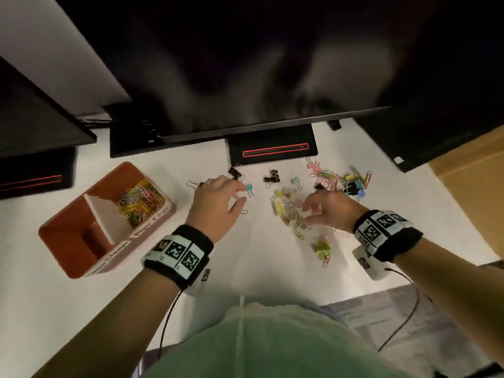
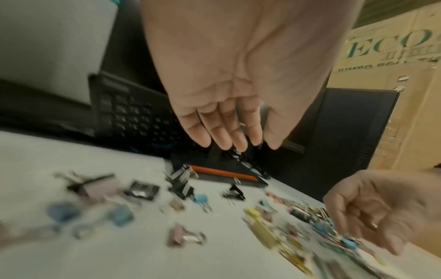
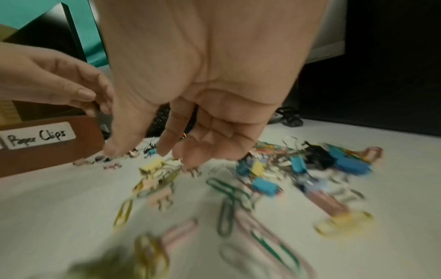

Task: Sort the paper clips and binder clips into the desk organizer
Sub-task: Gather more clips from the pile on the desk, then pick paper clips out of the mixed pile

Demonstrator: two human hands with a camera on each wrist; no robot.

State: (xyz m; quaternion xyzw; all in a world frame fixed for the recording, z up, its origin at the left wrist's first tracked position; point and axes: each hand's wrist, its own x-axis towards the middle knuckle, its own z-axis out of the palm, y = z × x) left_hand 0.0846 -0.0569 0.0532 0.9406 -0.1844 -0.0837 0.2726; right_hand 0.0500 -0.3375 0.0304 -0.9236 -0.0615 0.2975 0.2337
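Note:
The brown desk organizer (image 1: 64, 242) stands at the left, and coloured paper clips (image 1: 141, 201) fill its far compartment, labelled "Paper Clips" (image 3: 39, 138). My left hand (image 1: 241, 195) hovers over scattered binder clips with its fingers (image 2: 226, 136) straight and its palm bare. A blue binder clip (image 1: 249, 188) lies just past its fingertips, with black binder clips (image 1: 235, 171) beyond. My right hand (image 1: 308, 212) hangs above a heap of yellow and pink clips (image 1: 289, 211), fingers (image 3: 167, 143) loosely bent and holding nothing that I can make out. More mixed clips (image 1: 343, 180) lie at the far right.
A black monitor (image 1: 245, 64) overhangs the white desk, its stand base (image 1: 272, 152) just behind the clips. A dark keyboard (image 2: 133, 113) leans at the back. A cardboard box (image 1: 469, 186) borders the right. A small clump of clips (image 1: 321, 248) lies near the desk's front edge.

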